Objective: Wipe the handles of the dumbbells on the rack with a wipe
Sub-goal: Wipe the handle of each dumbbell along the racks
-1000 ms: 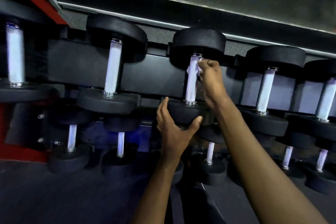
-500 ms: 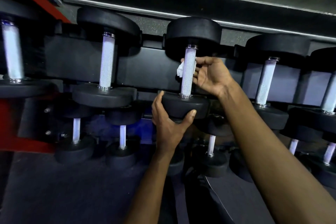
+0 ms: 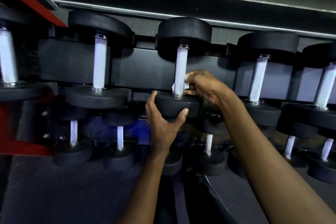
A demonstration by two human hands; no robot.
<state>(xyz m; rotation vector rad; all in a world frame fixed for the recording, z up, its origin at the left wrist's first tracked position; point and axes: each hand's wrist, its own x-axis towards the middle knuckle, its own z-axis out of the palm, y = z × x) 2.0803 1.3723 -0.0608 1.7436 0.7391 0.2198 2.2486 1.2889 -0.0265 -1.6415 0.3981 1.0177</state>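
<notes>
Knurled steel handle (image 3: 181, 72) of the middle dumbbell (image 3: 183, 32) on the rack (image 3: 145, 71), upper row; near head (image 3: 177, 105) toward the camera. Right hand (image 3: 203, 87) at the lower part of the handle, fingers curled round it from the right side, pinching a white wipe (image 3: 186, 80) against the metal. Only small bits of wipe show: one by the fingertips, one corner poking out left of the handle just above the collar. Left hand (image 3: 161, 123) open and cupped under the near head, thumb on its lower right edge, fingers up along its left edge. Neighbour dumbbells sit to the left (image 3: 99, 67) and right (image 3: 258, 78), apart from both hands. Lower row of smaller dumbbells below, partly hidden by the forearms.
</notes>
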